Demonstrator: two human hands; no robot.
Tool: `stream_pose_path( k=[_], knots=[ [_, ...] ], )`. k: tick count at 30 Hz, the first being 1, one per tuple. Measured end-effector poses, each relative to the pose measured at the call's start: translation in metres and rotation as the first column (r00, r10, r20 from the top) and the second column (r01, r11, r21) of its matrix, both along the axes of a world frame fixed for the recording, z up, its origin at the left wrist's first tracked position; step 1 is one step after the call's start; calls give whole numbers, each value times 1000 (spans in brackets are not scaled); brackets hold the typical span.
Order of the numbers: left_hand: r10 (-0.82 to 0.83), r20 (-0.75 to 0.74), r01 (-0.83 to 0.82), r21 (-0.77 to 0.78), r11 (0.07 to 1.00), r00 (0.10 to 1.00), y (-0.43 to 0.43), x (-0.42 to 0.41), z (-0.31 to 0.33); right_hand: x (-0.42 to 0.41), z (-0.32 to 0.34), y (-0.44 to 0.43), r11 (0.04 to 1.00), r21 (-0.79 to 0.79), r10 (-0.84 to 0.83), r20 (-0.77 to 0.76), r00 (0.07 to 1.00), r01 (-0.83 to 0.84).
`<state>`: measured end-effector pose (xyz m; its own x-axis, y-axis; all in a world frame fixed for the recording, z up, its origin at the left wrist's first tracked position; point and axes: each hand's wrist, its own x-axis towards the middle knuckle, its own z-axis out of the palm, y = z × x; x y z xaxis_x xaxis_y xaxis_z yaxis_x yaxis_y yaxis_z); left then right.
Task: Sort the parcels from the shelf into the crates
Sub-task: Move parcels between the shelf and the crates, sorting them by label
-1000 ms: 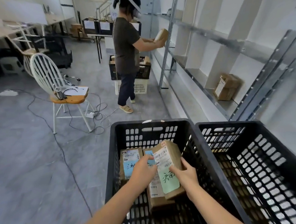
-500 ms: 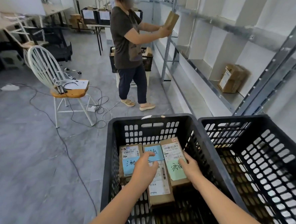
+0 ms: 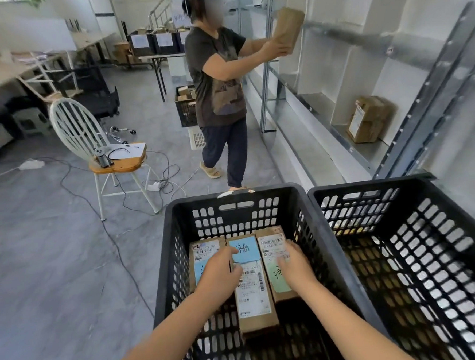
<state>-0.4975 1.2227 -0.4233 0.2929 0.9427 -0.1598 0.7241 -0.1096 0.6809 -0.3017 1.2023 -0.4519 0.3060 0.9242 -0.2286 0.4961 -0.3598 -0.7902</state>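
The left crate point(image 3: 231, 192) and right crate point(image 3: 370, 185) are black perforated plastic, faintly glossy. The parcels point(image 3: 256, 317) are matt brown cardboard with white paper labels. At two o'clock the shelf point(image 3: 434, 92) is dull grey metal.

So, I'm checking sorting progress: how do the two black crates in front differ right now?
The left crate holds three parcels lying flat side by side; the right crate shows none in its visible part. The left hand and right hand both rest on parcels in the left crate; neither is in the right crate. Both crates are black, slotted and side by side.
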Motion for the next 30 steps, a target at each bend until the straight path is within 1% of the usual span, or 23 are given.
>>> stream_pose_path(
  k=[3, 6, 9, 11, 14, 17, 20, 23, 26, 28, 30],
  knots=[
    [-41, -82, 47, 77, 996, 996, 3, 5, 11, 2, 29, -8, 987, 67, 137, 159, 978, -149],
    [-29, -104, 47, 174, 984, 994, -3, 15, 27, 10, 63, -23, 978, 72, 172, 243, 955, -195],
    [-67, -66, 80, 223, 972, 996, -17, 27, 50, 20, 97, -40, 968, 83, 185, 394, 900, -236],
    [-118, -22, 119, 284, 951, 993, -26, 34, 67, 28, 121, -52, 959, 102, 188, 474, 860, -266],
    [-198, 10, 178, 390, 904, 980, -41, 47, 99, 37, 155, -72, 944, 149, 171, 545, 821, -295],
    [-268, -5, 236, 486, 841, 963, -59, 63, 130, 50, 183, -93, 932, 193, 116, 641, 759, -306],
    [-329, -7, 275, 562, 780, 944, -80, 82, 155, 71, 205, -124, 939, 223, 46, 675, 737, -263],
    [-363, 8, 293, 576, 763, 932, -107, 106, 172, 96, 222, -165, 949, 252, -33, 677, 735, -190],
    [-416, 38, 315, 590, 743, 909, -141, 141, 188, 120, 236, -224, 951, 297, -144, 658, 739, -80],
    [-484, 42, 368, 591, 717, 874, -175, 169, 197, 138, 241, -273, 954, 301, -202, 655, 728, -7],
    [-568, 17, 454, 583, 674, 823, -218, 199, 205, 155, 246, -330, 962, 262, -240, 666, 706, 79]
  ],
)
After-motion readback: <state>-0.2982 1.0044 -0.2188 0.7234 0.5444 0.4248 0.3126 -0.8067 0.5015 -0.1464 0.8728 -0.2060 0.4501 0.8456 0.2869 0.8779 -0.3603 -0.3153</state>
